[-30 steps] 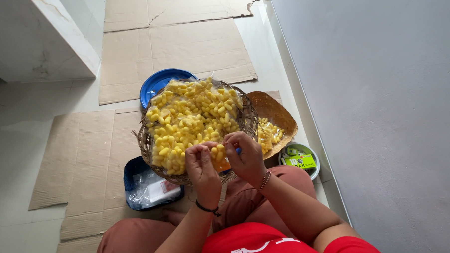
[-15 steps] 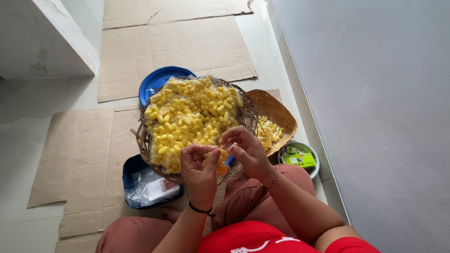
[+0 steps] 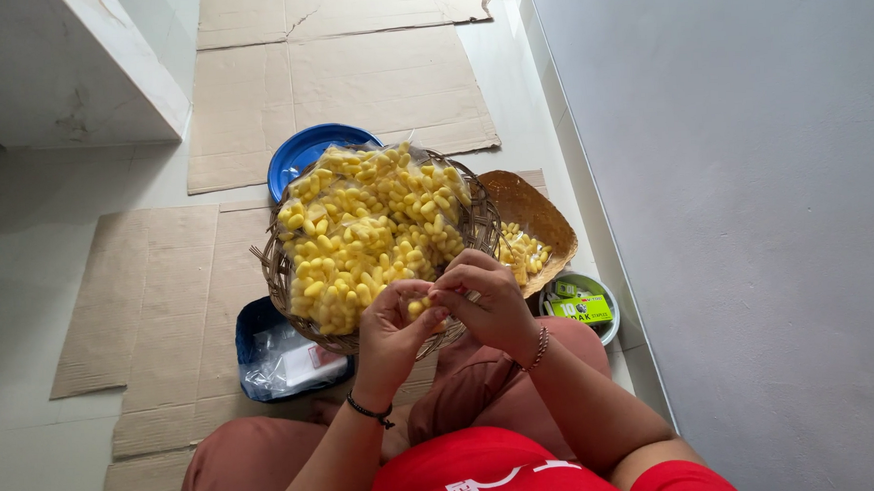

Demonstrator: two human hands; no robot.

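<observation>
Both hands meet just above the near rim of the basket, fingertips pinched together on one small yellow piece (image 3: 417, 306). The left hand (image 3: 390, 336) is closed in a loose curl, thumb and forefinger pressing the piece from its side, palm turned inward; a thin black band sits on its wrist. The right hand (image 3: 486, 305) arches over from the other side, knuckles up, its fingertips closed on the same piece so that the two grips touch around it. A beaded bracelet circles the right wrist. Both forearms rise from the lower edge of the view, elbows bent, converging over the person's lap, which is covered in brownish cloth below a red shirt.

Directly beyond the hands stands a round woven basket (image 3: 482, 226) heaped with clear bags of yellow pieces (image 3: 369, 228). Behind it, partly under its far rim, lies a blue plate (image 3: 303, 153). To the right, touching the basket, a shallow woven tray (image 3: 533, 208) holds a few more loose yellow pieces. Near the right wrist sits a small bowl (image 3: 605, 332) with a green box inside. Left of the lap, a dark blue tray (image 3: 251, 329) holds clear plastic bags. All of it rests on flattened cardboard sheets (image 3: 148, 285) spread over the pale floor, beside a grey wall (image 3: 744, 167).
</observation>
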